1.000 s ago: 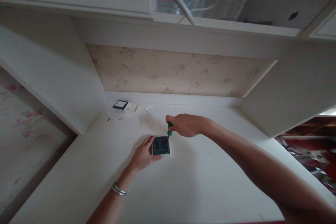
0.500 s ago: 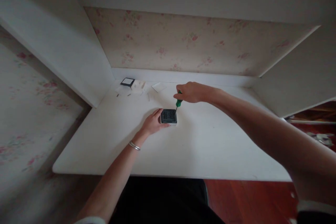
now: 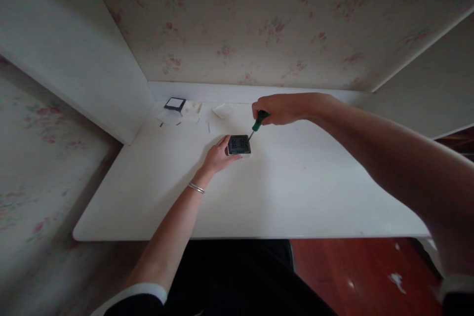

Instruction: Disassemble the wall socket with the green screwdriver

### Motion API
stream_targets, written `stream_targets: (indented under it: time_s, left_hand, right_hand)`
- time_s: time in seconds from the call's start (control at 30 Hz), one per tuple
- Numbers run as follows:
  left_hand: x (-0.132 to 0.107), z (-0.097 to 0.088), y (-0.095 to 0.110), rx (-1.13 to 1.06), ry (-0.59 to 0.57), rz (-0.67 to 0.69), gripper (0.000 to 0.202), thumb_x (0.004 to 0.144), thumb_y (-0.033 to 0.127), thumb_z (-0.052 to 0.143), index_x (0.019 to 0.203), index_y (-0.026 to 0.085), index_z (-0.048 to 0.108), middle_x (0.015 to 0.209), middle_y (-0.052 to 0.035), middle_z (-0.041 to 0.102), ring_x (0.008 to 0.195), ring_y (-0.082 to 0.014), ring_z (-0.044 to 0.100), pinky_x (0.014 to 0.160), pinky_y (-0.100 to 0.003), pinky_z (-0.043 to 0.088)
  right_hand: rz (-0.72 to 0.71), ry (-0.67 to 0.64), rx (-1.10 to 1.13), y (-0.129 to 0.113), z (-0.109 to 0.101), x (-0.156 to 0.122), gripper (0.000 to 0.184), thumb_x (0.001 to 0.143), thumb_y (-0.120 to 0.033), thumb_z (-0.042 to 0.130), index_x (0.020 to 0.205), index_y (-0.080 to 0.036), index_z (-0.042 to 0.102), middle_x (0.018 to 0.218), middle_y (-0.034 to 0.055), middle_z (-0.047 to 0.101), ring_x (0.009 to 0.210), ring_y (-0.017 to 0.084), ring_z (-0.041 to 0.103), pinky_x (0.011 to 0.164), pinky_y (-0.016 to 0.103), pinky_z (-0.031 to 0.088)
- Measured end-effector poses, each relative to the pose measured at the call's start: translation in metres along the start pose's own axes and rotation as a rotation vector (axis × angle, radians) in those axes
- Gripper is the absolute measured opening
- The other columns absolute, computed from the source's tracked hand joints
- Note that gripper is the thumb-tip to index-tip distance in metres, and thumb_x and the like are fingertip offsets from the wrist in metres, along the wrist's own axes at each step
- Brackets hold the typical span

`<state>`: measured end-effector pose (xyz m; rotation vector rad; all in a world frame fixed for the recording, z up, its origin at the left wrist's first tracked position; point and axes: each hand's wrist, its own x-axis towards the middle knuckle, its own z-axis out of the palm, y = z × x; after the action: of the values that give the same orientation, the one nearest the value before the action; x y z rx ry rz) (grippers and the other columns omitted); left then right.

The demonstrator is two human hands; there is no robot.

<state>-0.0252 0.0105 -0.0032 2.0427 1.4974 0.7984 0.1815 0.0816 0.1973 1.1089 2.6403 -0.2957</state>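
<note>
A small rectangular box with a dark, socket-like top face (image 3: 239, 144) and pale sides sits on the white desk. My left hand (image 3: 218, 156) grips it from the left, with fingers at its far side and the thumb along its near side. My right hand (image 3: 277, 108) is closed around the green handle of a screwdriver (image 3: 258, 121). The screwdriver leans to the right, and its metal tip meets the right edge of the dark face. I cannot make out a screw at the tip.
At the back left of the desk (image 3: 296, 197) lie a dark-framed piece (image 3: 175, 103), a cream-coloured box part (image 3: 192, 109) and a thin white plate (image 3: 222, 111), with small strips nearby. White panels and a flowered wall (image 3: 237, 34) enclose the desk.
The screwdriver has tilted further to the right, and my right hand has moved right with it. My left hand still grips the box. The camera view has shifted.
</note>
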Motion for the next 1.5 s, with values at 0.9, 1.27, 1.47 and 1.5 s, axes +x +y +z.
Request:
stream_targets:
  time_s: [0.9, 1.27, 1.47, 1.5]
  left_hand:
    - [0.001, 0.004, -0.009, 0.015, 0.006, -0.028, 0.083, 0.071, 0.047, 0.069, 0.140, 0.024, 0.030, 0.141, -0.0055, 0.042, 0.124, -0.0249, 0.045, 0.103, -0.034, 0.035]
    - [0.001, 0.004, -0.011, 0.009, -0.013, -0.029, 0.085, 0.072, 0.048, 0.068, 0.142, 0.024, 0.027, 0.142, -0.0061, 0.040, 0.124, -0.0261, 0.046, 0.102, -0.036, 0.037]
    - [0.000, 0.004, -0.009, -0.011, 0.007, -0.027, 0.084, 0.072, 0.048, 0.068, 0.141, 0.024, 0.028, 0.143, -0.0057, 0.039, 0.126, -0.0258, 0.043, 0.104, -0.036, 0.035]
    - [0.000, 0.004, -0.010, -0.010, 0.007, -0.022, 0.084, 0.072, 0.048, 0.067, 0.141, 0.024, 0.028, 0.143, -0.0059, 0.039, 0.126, -0.0258, 0.043, 0.104, -0.036, 0.035]
  right_hand:
    - [0.127, 0.071, -0.033, -0.014, -0.008, 0.029, 0.045, 0.086, -0.051, 0.042, 0.102, -0.014, 0.062, 0.080, 0.0093, 0.068, 0.073, 0.020, 0.059, 0.065, 0.028, 0.037]
    - [-0.093, 0.074, 0.025, -0.010, -0.009, 0.012, 0.033, 0.077, -0.031, 0.057, 0.107, -0.019, 0.058, 0.102, 0.0082, 0.065, 0.084, 0.019, 0.058, 0.066, 0.026, 0.038]
    - [0.117, 0.090, -0.108, -0.011, -0.004, 0.019, 0.042, 0.087, -0.045, 0.039, 0.084, -0.014, 0.067, 0.073, 0.0108, 0.067, 0.072, 0.023, 0.061, 0.064, 0.031, 0.037]
    - [0.078, 0.108, -0.128, -0.010, -0.003, 0.020, 0.037, 0.086, -0.041, 0.042, 0.084, -0.014, 0.067, 0.076, 0.0106, 0.068, 0.074, 0.022, 0.061, 0.065, 0.031, 0.037]
